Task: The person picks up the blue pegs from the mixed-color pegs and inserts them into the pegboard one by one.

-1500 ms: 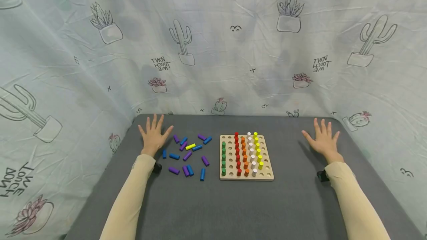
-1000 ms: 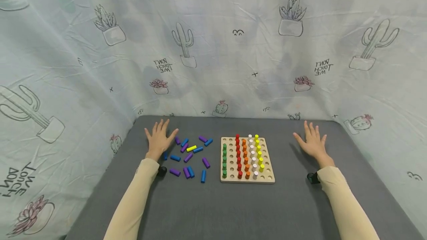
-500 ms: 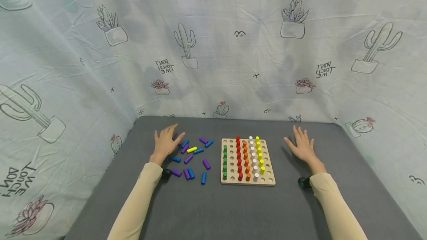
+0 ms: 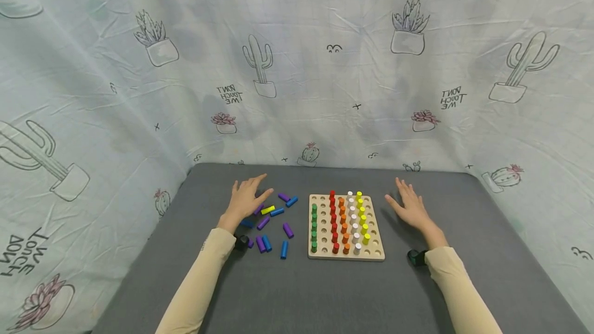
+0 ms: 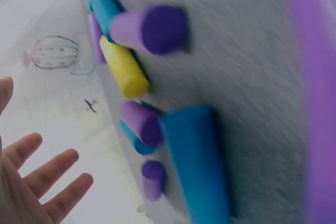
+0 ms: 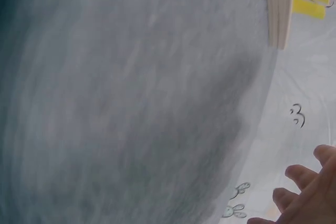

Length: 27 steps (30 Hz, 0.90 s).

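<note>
My left hand (image 4: pixel 245 199) hovers over the left part of a scatter of loose purple and blue pegs, fingers spread and holding nothing. It hides some of them in the head view. A yellow peg (image 4: pixel 267 210) lies among them, also seen in the left wrist view beside a purple peg (image 5: pixel 149 29) and a large-looking blue peg (image 5: pixel 194 161). To the right stands a wooden pegboard (image 4: pixel 317 255) with upright green, red, orange, white and yellow pegs in columns. My right hand (image 4: pixel 411 209), its fingers extended and grasping nothing, is just right of the board.
A dark grey table (image 4: pixel 297 298) carries everything. Pale fabric (image 4: pixel 297 66) printed with cactus drawings hangs behind it and at both sides. Each wrist wears a small black camera, such as the right wrist camera (image 4: pixel 416 257).
Both hands have moved inward: the left hand rightward over the loose pegs, the right hand leftward to the pegboard's side. The head view has shifted slightly. The pegs and board stay put.
</note>
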Tool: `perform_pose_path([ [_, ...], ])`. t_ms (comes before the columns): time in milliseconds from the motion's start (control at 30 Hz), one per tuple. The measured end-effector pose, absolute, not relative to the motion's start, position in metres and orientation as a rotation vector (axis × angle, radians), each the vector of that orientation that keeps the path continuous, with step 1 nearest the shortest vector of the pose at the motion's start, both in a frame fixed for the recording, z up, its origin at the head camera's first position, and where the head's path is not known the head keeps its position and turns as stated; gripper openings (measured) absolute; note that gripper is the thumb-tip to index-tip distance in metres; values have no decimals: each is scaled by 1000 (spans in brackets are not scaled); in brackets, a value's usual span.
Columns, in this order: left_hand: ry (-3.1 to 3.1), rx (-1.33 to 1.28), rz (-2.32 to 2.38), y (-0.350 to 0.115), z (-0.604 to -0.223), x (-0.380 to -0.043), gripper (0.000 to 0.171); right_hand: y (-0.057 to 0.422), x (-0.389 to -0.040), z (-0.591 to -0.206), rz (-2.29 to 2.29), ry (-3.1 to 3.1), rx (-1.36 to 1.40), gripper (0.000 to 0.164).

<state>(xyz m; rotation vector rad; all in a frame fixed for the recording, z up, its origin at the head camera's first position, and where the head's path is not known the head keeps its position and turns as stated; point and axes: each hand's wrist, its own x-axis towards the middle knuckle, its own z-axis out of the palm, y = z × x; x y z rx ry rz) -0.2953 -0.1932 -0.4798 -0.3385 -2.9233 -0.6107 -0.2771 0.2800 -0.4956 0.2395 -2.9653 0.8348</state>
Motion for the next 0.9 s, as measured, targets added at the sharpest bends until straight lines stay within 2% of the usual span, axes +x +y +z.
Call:
perform_pose_path([
  [233,-2937,-392,-615,-179,-479,-293,65,270,-275,-499,877,-2983,309,75],
  [900,-2944,-510,-589,-147,-484,-294,50,248,-272,-502,1109,-3001,482,69],
])
